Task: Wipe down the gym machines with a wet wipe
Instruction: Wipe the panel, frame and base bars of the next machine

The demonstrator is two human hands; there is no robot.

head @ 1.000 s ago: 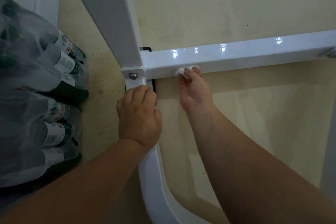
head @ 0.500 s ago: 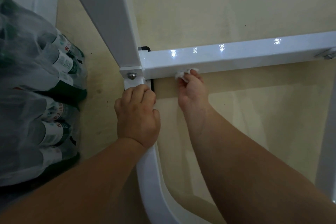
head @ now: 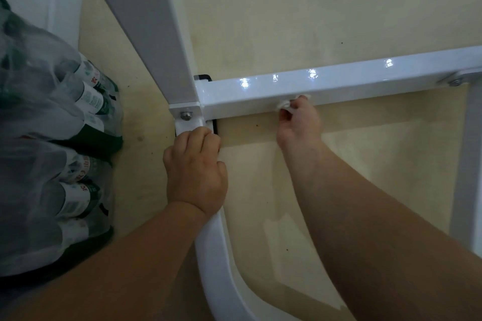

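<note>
At far left we see a shrink-wrapped pack of green bottles (head: 52, 138) on the floor. Our left hand (head: 195, 172) curls its fingers around the curved white frame tube (head: 216, 268), just below a bolt (head: 186, 115). Further right, our right hand (head: 298, 125) pinches the wet wipe (head: 283, 105) against the near face of the horizontal white bar (head: 339, 83).
</note>
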